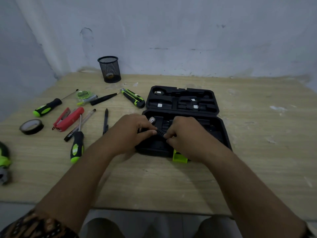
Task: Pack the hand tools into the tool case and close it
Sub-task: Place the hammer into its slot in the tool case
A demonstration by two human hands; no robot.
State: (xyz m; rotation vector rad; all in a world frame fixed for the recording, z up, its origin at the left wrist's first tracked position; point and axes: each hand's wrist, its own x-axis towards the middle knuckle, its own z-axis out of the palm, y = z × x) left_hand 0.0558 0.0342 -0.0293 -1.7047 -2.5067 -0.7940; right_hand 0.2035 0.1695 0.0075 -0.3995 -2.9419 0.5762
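Both hands, left hand [132, 133] and right hand [183, 134], grip a black-handled hammer [160, 130], pressing it into the open black plastic tool case [221, 127]; next it needs a firm push.

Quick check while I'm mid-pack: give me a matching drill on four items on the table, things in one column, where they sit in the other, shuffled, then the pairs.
Things:
1. mesh pen cup
2. utility knife
3. roll of black tape
4. red stapler

Places:
A. just left of the open tool case lid
B. far left, near the table edge
C. at the back, by the wall
D. between the two green-handled screwdrivers

Pairs: 1-C, 2-A, 3-B, 4-D
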